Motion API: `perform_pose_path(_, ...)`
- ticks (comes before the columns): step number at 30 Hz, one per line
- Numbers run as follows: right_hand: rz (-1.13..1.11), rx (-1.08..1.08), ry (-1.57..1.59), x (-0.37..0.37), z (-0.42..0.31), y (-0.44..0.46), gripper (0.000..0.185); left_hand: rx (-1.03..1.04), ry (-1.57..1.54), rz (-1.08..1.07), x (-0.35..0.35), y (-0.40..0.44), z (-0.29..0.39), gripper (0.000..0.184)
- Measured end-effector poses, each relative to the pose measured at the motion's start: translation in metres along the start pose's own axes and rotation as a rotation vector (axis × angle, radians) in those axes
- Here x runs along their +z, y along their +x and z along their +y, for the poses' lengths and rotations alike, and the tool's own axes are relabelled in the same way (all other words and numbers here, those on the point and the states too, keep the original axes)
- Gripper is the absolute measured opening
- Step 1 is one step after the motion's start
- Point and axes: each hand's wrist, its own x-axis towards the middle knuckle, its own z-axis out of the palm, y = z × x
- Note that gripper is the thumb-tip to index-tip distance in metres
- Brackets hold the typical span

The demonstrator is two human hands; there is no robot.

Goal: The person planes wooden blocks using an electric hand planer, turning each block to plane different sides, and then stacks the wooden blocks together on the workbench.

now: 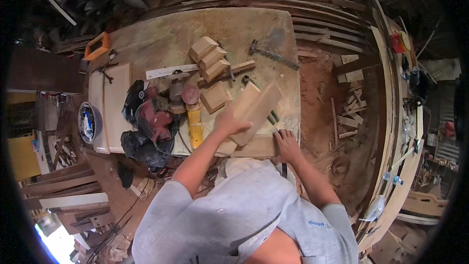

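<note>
My left hand (231, 121) is closed on a flat wooden board (260, 112), which is tilted over the front of the workbench and slightly blurred. Beside it shows another pale wooden piece (245, 99). My right hand (287, 143) rests at the bench's front edge with its fingers stretched out, by the end of a wooden plank (254, 147). Just above those fingers lie small dark green pieces (273, 117). Bevelled wooden blocks sit close by: a single block (215, 98) and a stack (209, 58) behind it.
A hammer (273, 55) lies at the bench's back right. On the left are a red power tool (154, 117), a yellow cylinder (195, 126), black plastic bags (141, 149), a wrench (106, 72) and an orange frame (97, 46). A bucket (90, 122) stands beside the bench (161, 39). Offcuts (354, 107) litter the floor.
</note>
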Motion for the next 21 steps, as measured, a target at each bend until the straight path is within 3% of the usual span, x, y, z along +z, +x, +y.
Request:
perform_pose_path(4,0.042,0.242,0.189,-0.011,-0.002,-0.043,0.119,-0.065,-0.437,0.129,-0.038,0.008,0.025,0.125)
perform_pose_path(9,0.200,0.634,0.529,-0.009,-0.008,-0.100,0.119,-0.097,-0.999,0.178,-0.060,0.094,0.058,0.123)
perform_pose_path(10,0.244,0.721,0.563,-0.012,-0.018,-0.104,0.115,-0.148,-0.933,0.254,-0.055,0.126,0.056,0.121)
perform_pose_path(13,0.419,0.956,0.727,-0.016,-0.036,-0.093,0.111,-0.240,-0.643,0.593,-0.006,0.243,0.025,0.093)
perform_pose_path(15,0.503,0.962,0.776,-0.015,-0.032,-0.068,0.112,-0.243,-0.525,0.637,-0.003,0.270,0.028,0.088)
perform_pose_path(19,0.557,0.970,0.839,-0.035,-0.031,0.014,0.116,-0.201,-0.469,0.276,-0.058,0.248,0.050,0.115)
perform_pose_path(21,0.555,0.964,0.882,-0.041,-0.029,0.066,0.118,-0.157,-0.307,0.372,-0.069,0.245,0.051,0.121)
